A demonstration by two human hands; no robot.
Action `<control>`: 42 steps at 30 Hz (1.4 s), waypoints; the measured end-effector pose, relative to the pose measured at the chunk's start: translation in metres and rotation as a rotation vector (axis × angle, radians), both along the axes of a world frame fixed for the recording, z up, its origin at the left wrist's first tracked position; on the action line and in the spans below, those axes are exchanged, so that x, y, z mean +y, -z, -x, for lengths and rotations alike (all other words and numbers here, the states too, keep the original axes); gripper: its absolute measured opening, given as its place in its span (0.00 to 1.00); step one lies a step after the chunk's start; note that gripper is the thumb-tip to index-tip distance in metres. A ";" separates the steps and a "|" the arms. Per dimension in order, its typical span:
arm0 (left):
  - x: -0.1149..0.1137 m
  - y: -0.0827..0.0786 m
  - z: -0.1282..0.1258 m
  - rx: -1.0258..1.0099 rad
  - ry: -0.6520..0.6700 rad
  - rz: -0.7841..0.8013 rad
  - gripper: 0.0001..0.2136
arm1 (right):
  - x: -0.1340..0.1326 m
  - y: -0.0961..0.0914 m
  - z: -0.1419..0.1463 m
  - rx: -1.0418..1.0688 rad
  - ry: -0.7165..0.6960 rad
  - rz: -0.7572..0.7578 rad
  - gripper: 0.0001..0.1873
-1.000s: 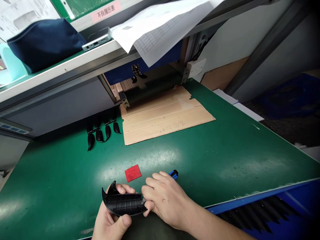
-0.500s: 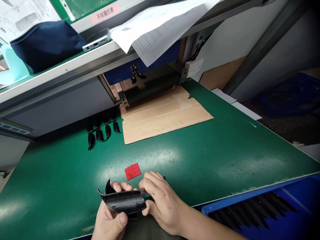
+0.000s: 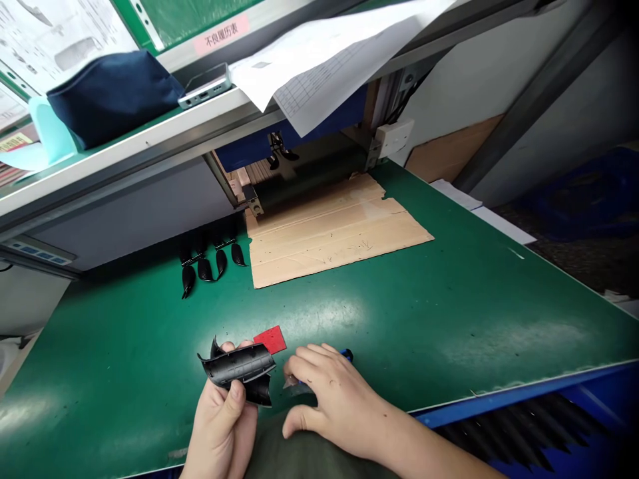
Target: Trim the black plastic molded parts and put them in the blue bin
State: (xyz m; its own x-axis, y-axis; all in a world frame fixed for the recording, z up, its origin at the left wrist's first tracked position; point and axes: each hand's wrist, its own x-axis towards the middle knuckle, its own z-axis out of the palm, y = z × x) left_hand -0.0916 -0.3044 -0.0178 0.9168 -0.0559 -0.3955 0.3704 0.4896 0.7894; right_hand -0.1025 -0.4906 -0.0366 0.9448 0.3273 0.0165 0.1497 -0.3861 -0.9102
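While the green worktop carries a cardboard sheet near its far edge and a cluster of curved black parts beside it, the hands have drawn apart near the front edge. The left hand grips a ribbed black plastic shell; the right hand covers a blue-handled utility knife, though any grip is hard to make out. A red square lies just behind the shell.

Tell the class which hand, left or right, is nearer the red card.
Left. The left hand, holding a black part, has fingers beside the red card; the right hand sits farther off, to its lower right.
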 end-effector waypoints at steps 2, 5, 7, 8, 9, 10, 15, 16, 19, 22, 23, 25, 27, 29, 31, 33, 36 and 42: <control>-0.002 -0.002 -0.002 -0.011 0.016 0.024 0.23 | 0.009 0.001 0.002 -0.120 0.074 0.166 0.24; -0.007 -0.004 -0.002 -0.013 0.033 0.050 0.23 | 0.016 0.003 0.004 -0.211 0.128 0.269 0.20; -0.010 -0.005 -0.002 0.003 0.026 0.050 0.23 | 0.016 0.003 0.003 -0.219 0.145 0.308 0.19; -0.011 -0.006 -0.001 0.007 0.011 0.038 0.23 | 0.015 0.003 0.003 -0.212 0.146 0.321 0.19; -0.012 -0.006 0.000 0.006 -0.007 0.021 0.23 | 0.013 0.003 0.003 -0.206 0.145 0.333 0.19; -0.013 -0.006 0.001 0.000 -0.023 0.004 0.24 | 0.012 0.003 0.003 -0.207 0.146 0.344 0.19; -0.015 -0.007 0.003 -0.050 -0.050 -0.096 0.26 | 0.010 0.002 0.003 -0.236 0.158 0.428 0.19; -0.016 -0.008 0.003 -0.061 -0.049 -0.114 0.26 | 0.010 0.002 0.003 -0.240 0.156 0.446 0.18; -0.019 -0.010 0.003 -0.088 -0.033 -0.129 0.26 | 0.010 0.001 0.002 -0.254 0.139 0.479 0.16; -0.018 -0.010 0.003 -0.101 -0.020 -0.125 0.25 | 0.010 0.001 0.002 -0.254 0.133 0.476 0.15; -0.017 -0.008 0.003 -0.111 -0.016 -0.127 0.25 | 0.010 0.000 0.002 -0.248 0.127 0.469 0.14; -0.013 -0.005 0.003 -0.146 0.009 -0.129 0.23 | 0.010 0.000 0.002 -0.227 0.108 0.449 0.14; -0.009 -0.002 0.002 -0.185 0.055 -0.129 0.21 | 0.009 0.000 0.002 -0.207 0.091 0.426 0.13; -0.007 0.000 0.003 -0.205 0.088 -0.128 0.20 | 0.007 0.000 0.001 -0.174 0.064 0.388 0.14; -0.008 -0.001 0.004 -0.194 0.076 -0.119 0.21 | 0.003 0.001 0.000 -0.124 -0.020 0.291 0.16; -0.011 -0.004 0.006 -0.159 0.038 -0.101 0.22 | 0.000 0.002 -0.002 -0.079 -0.128 0.143 0.19; -0.015 -0.009 0.007 -0.104 0.000 -0.070 0.24 | 0.002 0.004 -0.001 -0.046 -0.122 -0.055 0.24; -0.010 -0.007 0.008 -0.090 -0.047 -0.026 0.27 | 0.020 0.002 0.005 -0.118 0.104 -0.101 0.31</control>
